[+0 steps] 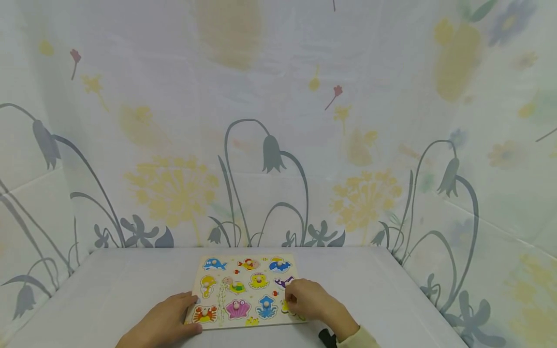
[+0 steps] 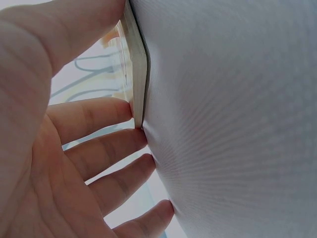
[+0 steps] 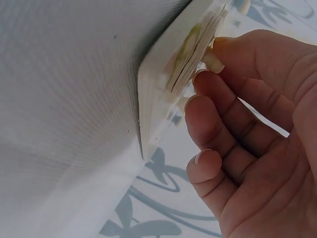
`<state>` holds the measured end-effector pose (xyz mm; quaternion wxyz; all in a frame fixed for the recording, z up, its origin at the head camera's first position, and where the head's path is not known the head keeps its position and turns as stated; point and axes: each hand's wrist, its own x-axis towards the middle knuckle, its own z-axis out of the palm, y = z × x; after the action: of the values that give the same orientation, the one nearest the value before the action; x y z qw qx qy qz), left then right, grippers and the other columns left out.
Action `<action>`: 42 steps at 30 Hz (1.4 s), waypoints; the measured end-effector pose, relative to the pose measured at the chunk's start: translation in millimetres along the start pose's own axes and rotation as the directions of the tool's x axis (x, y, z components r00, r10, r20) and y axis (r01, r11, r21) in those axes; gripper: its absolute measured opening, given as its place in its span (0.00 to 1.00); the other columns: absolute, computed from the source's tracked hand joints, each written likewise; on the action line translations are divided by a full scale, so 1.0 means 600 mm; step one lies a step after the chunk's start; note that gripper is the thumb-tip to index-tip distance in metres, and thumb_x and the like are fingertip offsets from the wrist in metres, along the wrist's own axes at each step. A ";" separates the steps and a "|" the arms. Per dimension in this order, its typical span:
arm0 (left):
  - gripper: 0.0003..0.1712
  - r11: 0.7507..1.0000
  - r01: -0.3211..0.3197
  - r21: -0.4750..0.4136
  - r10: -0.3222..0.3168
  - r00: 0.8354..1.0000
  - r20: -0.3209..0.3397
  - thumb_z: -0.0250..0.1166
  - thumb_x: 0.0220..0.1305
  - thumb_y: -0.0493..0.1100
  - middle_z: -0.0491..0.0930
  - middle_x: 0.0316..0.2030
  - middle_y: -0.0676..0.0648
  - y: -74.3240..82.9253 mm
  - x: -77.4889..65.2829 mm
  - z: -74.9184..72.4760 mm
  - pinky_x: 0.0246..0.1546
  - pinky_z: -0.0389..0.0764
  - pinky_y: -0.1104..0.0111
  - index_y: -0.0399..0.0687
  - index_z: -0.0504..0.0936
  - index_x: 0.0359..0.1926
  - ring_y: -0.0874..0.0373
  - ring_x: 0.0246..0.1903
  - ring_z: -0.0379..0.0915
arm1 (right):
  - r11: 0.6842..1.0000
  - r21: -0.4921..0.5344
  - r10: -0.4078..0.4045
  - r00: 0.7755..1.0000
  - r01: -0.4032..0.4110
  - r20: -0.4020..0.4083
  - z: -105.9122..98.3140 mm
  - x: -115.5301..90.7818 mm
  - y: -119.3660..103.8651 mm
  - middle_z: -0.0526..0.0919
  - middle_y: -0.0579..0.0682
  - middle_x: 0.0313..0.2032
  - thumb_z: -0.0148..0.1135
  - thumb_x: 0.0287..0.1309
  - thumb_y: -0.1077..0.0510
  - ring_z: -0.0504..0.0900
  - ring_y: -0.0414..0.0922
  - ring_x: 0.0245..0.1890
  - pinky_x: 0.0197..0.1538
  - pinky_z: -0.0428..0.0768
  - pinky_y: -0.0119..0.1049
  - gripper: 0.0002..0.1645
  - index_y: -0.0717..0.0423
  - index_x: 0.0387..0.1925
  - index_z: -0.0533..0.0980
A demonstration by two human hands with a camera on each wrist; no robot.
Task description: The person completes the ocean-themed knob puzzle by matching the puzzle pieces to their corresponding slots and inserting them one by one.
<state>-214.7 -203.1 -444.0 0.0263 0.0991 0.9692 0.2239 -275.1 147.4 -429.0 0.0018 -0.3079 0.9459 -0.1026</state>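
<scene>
A wooden peg puzzle board (image 1: 230, 323) lies flat on the white table, bearing knobbed sea-animal pieces such as a red crab (image 1: 204, 314), a pink shell (image 1: 237, 309) and a blue squid (image 1: 266, 308). At the board's near right corner, my right hand (image 1: 311, 300) pinches the small wooden knob (image 3: 214, 61) of a yellow-green piece (image 1: 285, 306), mostly covered by the fingers. In the right wrist view that piece (image 3: 194, 55) looks slightly tilted against the board. My left hand (image 1: 162, 320) touches the near left corner with extended fingers (image 2: 91, 119) and thumb.
The white tabletop (image 1: 130, 275) extends around the board. Behind it and at both sides hangs a pale curtain (image 1: 278, 217) printed with flowers. A black object (image 1: 326, 337) sits by the right wrist, next to a light sleeve (image 1: 359, 339).
</scene>
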 end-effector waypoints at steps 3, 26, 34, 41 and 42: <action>0.46 1.000 0.001 0.004 -0.001 1.000 0.002 0.73 0.42 0.64 0.73 0.57 0.37 0.001 0.000 0.000 0.60 0.64 0.42 0.36 0.77 0.56 0.37 0.60 0.65 | 1.000 0.009 0.004 1.000 -0.004 0.004 0.001 0.001 0.001 0.72 0.34 0.24 0.68 0.54 0.55 0.69 0.34 0.27 0.35 0.73 0.32 0.03 0.49 0.29 0.82; 0.45 1.000 -0.005 0.003 0.005 1.000 0.000 0.73 0.42 0.64 0.74 0.57 0.37 -0.004 0.003 0.003 0.60 0.64 0.42 0.37 0.77 0.55 0.37 0.60 0.66 | 0.998 0.060 0.014 1.000 -0.016 0.022 0.003 0.000 0.003 0.74 0.33 0.26 0.67 0.54 0.55 0.70 0.34 0.28 0.37 0.75 0.33 0.02 0.45 0.31 0.83; 0.45 1.000 -0.006 -0.006 0.006 1.000 -0.010 0.74 0.42 0.63 0.74 0.57 0.37 -0.003 0.003 0.003 0.60 0.64 0.42 0.37 0.78 0.55 0.37 0.60 0.66 | 0.998 0.066 0.006 1.000 -0.008 0.026 0.004 0.000 0.002 0.74 0.33 0.25 0.67 0.54 0.56 0.70 0.34 0.28 0.36 0.74 0.32 0.02 0.46 0.32 0.83; 0.45 1.000 0.006 -0.013 -0.006 1.000 -0.002 0.74 0.42 0.63 0.74 0.57 0.38 -0.001 0.002 0.002 0.61 0.64 0.43 0.37 0.77 0.55 0.38 0.60 0.65 | 0.996 0.085 -0.015 0.999 0.012 0.034 -0.005 -0.003 0.011 0.74 0.33 0.25 0.67 0.54 0.55 0.70 0.34 0.28 0.35 0.74 0.31 0.04 0.45 0.33 0.82; 0.45 1.000 0.005 -0.015 -0.005 1.000 -0.002 0.74 0.42 0.63 0.74 0.57 0.38 -0.001 0.002 0.002 0.61 0.64 0.43 0.37 0.77 0.56 0.38 0.60 0.65 | 0.996 0.092 -0.014 0.999 0.011 0.030 -0.009 -0.005 0.014 0.74 0.33 0.26 0.67 0.53 0.56 0.70 0.34 0.28 0.35 0.74 0.31 0.05 0.45 0.34 0.82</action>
<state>-216.0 -203.2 -445.3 0.0266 0.0961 0.9678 0.2311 -278.0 156.6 -425.2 0.0298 -0.3150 0.9380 -0.1414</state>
